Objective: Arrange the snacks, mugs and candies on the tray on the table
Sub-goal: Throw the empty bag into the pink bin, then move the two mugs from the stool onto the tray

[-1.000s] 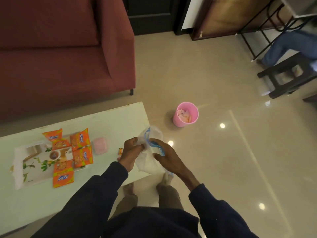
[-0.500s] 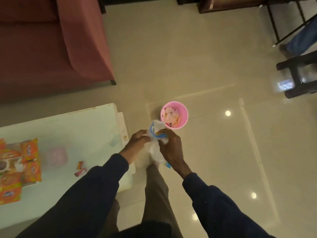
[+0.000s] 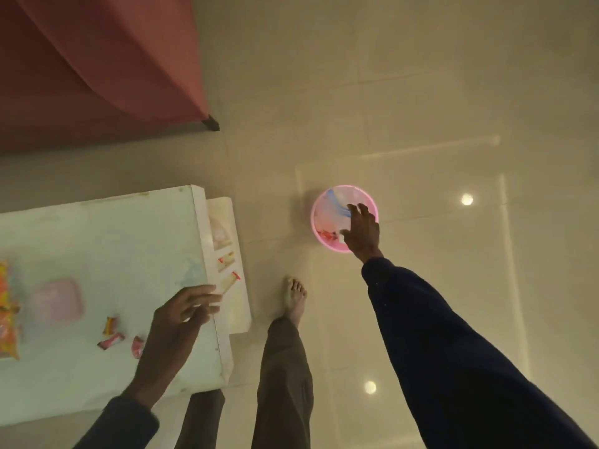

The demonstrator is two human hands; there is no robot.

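Fingers of the left hand, loosely straight and empty, hover over the white table, right of the orange snack packets and three loose candies. The clear blue-striped bag, held in both hands half a second ago, now lies in the pink bin; the right hand is above it, fingers spread, gripping nothing. Judgement: wrapping discarded, hands free for candies; tray not visible.

Loose candies on white table, orange snacks
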